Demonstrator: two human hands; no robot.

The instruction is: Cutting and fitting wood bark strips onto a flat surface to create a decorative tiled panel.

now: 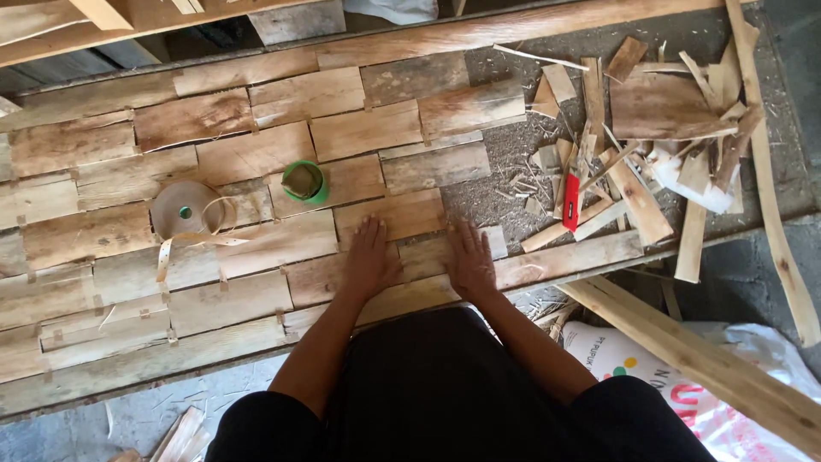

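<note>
Left hand point(369, 257) and right hand point(469, 258): each grip spread flat, pinching nothing, pressing adjacent veneer pieces point(402, 216) on the counter point(505, 162). Tape roll point(304, 181) lies beyond the left grip.

Soft daylight falls evenly on the pale wooden veneer sheets point(256, 214) taped together on the workbench. No glare shows. Shadows are faint, darkest under the far edge of the bench and beside the pile of thin wood scraps point(650, 145). The picture is fairly sharp, slightly softer at the corners.
</note>
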